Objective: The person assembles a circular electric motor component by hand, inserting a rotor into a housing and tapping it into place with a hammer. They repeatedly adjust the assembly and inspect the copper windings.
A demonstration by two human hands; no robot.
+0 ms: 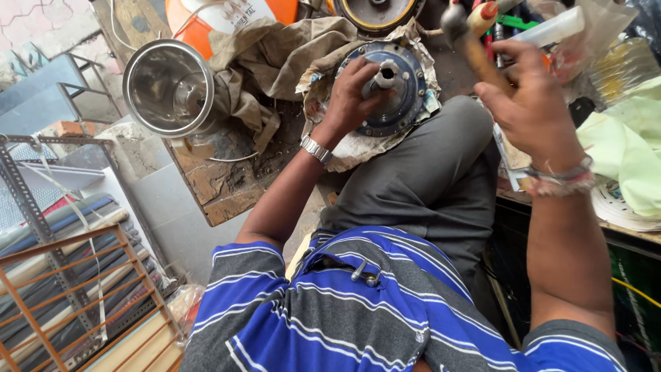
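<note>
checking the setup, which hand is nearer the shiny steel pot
Left. The left hand rests on the round blue motor plate, just right of the steel pot. The right hand, raised with a hammer, is farther right.

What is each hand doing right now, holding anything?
Left hand: closed around the metal shaft of the round blue motor part.
Right hand: closed on a raised hammer, blurred.
</note>
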